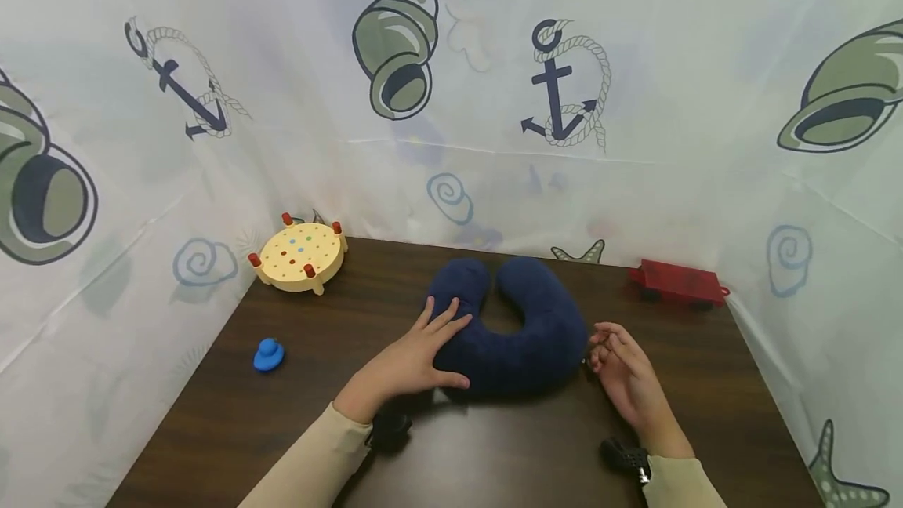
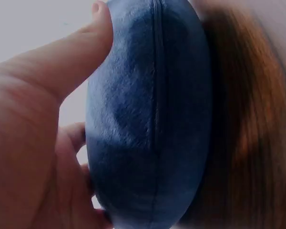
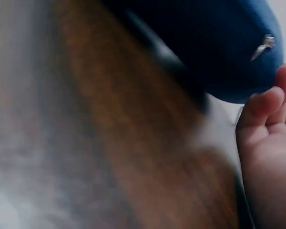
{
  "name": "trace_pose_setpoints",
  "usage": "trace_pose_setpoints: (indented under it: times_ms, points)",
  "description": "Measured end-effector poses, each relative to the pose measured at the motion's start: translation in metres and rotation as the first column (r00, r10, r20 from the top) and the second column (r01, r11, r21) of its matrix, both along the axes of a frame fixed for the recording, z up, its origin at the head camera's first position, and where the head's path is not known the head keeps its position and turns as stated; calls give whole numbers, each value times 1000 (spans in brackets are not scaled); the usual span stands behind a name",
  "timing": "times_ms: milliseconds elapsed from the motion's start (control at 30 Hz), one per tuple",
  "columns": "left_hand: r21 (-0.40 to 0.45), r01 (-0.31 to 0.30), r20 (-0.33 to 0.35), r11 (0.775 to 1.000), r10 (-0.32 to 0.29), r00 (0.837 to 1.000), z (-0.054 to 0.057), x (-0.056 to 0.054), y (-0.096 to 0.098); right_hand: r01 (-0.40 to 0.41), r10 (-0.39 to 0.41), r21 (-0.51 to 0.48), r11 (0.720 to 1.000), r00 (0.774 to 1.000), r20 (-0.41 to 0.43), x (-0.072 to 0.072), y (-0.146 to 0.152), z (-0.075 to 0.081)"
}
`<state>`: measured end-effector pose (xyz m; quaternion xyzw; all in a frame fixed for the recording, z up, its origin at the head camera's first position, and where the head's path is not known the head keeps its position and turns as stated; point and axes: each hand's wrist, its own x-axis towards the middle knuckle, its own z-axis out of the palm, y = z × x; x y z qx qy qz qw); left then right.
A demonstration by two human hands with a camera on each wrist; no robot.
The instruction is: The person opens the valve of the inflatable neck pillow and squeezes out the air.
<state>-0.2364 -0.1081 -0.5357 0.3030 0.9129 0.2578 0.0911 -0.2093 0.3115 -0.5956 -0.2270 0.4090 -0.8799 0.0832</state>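
A navy blue U-shaped neck pillow [image 1: 525,359] lies on the dark wooden table, its open end facing the far wall. My left hand [image 1: 416,355] rests on the pillow's left side with fingers spread. In the left wrist view a zipper seam [image 2: 157,76] runs along the pillow's edge, near the thumb. Beside the pillow's right side is my right hand [image 1: 628,379], palm turned up and fingers loosely bent. A small metal zipper pull [image 3: 263,46] hangs from the pillow close to those fingertips, apart from them.
A round yellow toy table [image 1: 299,257] with red-tipped pegs stands at the back left. Nearer on the left sits a small blue hat-shaped toy [image 1: 269,354]. At the back right is a red toy wagon [image 1: 680,282]. Patterned white cloth [image 1: 480,186] hangs behind and along both sides.
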Motion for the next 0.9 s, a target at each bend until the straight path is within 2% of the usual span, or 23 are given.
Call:
trace_pose_setpoints:
  times_ms: [67,167,367,433,500,600,700,800,900]
  points:
    - [-3,-18,10,1000,18,1000,2,0,4,11,-13,29,1000,998,58,0,-1,1]
    - [-1,-35,2,999,35,999,2,1,8,51,-63,122,991,994,93,1,-2,1]
    - [-11,-75,20,997,75,997,4,-4,12,152,-192,330,932,977,93,0,-7,-1]
    - [-22,-90,37,996,91,995,7,-7,13,154,-193,344,926,978,82,-1,-6,-2]
    - [-32,-101,56,994,102,993,12,-11,16,144,-170,328,934,984,52,-2,-5,-2]
    - [-49,-117,97,992,121,988,19,-12,20,124,-130,305,944,991,-1,1,-5,-4]
    - [-84,-132,137,988,142,980,27,-14,24,117,-113,320,940,993,-30,1,-4,-4]
    - [-123,-146,147,982,163,976,33,-15,27,112,-110,347,931,994,-26,1,-5,-5]
    - [-131,-141,138,981,159,978,34,-14,26,99,-98,345,933,995,-22,2,-5,-7]
